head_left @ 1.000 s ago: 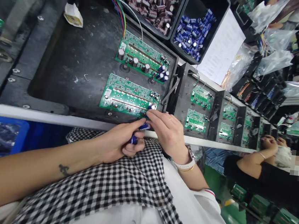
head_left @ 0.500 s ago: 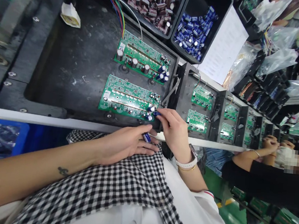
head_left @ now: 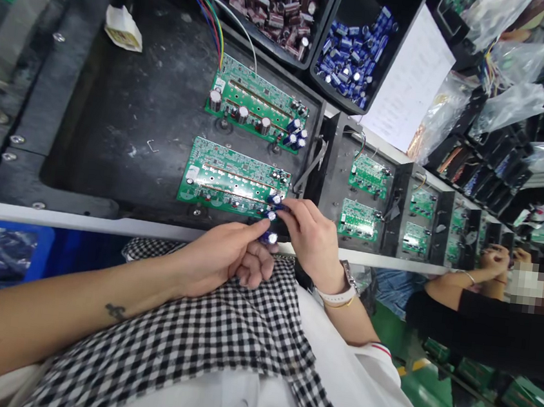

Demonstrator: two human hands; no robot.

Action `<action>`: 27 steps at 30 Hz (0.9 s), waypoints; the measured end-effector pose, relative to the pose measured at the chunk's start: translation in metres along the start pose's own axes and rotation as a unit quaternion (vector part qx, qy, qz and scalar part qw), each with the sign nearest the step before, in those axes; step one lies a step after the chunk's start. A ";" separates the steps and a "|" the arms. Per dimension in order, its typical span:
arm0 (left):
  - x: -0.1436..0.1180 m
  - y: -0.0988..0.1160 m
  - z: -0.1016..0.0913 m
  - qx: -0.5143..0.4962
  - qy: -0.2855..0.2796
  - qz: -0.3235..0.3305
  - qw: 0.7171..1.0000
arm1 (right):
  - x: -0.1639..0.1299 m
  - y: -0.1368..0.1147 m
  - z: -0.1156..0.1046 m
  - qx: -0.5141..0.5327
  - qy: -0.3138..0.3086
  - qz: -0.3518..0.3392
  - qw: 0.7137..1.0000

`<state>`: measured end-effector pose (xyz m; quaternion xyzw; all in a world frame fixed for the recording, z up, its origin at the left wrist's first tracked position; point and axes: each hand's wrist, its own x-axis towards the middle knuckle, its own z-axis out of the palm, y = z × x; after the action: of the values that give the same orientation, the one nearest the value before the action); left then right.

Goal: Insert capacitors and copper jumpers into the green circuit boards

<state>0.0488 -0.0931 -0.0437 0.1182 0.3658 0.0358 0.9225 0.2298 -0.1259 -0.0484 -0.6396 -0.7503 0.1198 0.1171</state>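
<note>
Head view: blue capacitor (head_left: 269, 236) between left fingertips (head_left: 252, 225).

The right hand (head_left: 314, 240) covers the near right corner of the near board (head_left: 233, 179), so its fingers' grip there cannot be told. The left hand (head_left: 220, 257) hides most of a blue capacitor (head_left: 270, 236). The picture's top edge cuts both bins (head_left: 398, 22). Print on the paper sheet (head_left: 408, 82) is too small to read.
</note>
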 end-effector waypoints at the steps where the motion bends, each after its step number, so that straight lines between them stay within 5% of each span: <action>1: 0.000 0.001 0.001 0.012 0.014 -0.011 1.000 | -0.001 0.000 -0.001 0.020 0.010 0.006 1.000; 5: 0.003 0.002 0.005 0.033 0.053 -0.040 0.997 | -0.012 -0.014 -0.014 0.121 0.057 0.041 0.990; 9: 0.006 -0.001 0.009 0.043 0.065 -0.028 0.997 | -0.026 -0.028 -0.025 0.207 0.040 0.004 0.978; 14: 0.006 -0.006 0.009 0.058 0.035 -0.051 0.996 | -0.029 -0.010 -0.002 0.189 0.116 0.088 0.971; 19: 0.005 -0.015 0.005 0.071 0.022 -0.050 0.996 | -0.031 0.003 0.017 0.177 0.122 0.073 0.974; 27: 0.005 -0.031 0.009 0.086 0.026 -0.012 0.996 | -0.030 0.004 0.020 0.158 0.117 0.064 0.978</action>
<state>0.0573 -0.1240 -0.0483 0.1913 0.3926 -0.0037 0.8996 0.2314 -0.1560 -0.0688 -0.6695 -0.6604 0.1681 0.2956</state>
